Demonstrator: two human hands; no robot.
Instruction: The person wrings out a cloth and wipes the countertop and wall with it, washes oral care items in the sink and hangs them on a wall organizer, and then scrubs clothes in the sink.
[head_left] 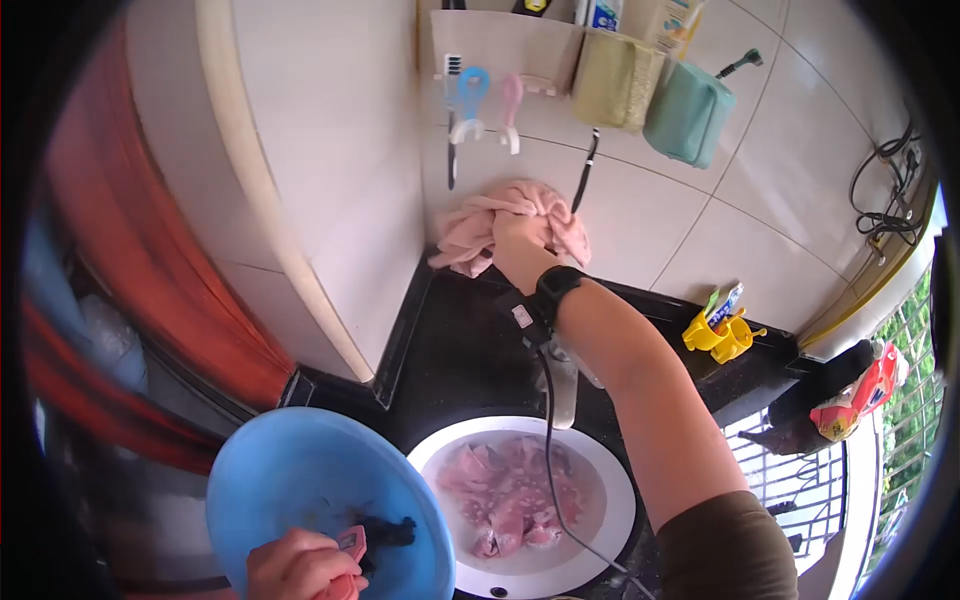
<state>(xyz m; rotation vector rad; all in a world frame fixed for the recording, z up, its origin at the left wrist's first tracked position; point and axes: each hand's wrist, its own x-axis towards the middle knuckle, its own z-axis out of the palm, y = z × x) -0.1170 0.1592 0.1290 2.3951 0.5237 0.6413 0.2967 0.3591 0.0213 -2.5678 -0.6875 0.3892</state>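
My right hand (525,228) reaches to the back corner of the dark counter, its fingers closed into a bunched pink towel (465,232) against the wall. A black watch band with a small box and cable is on that wrist. Over the tilted blue basin (285,450), my left hand (295,565) is closed on a small pink object (352,542); its exact kind does not show. Beside it a dark, blurred item (390,531) lies in the basin. Pink cloth (515,500) soaks in sudsy water in the white sink (622,490).
Above the corner, a wall rack (500,45) holds toiletries, with a toothbrush and hooks hanging below. A yellow toothbrush holder (722,338) stands at the right back of the counter. The faucet (563,390) rises behind the sink; the cable (551,450) crosses over it. Orange curtain (150,230) hangs left.
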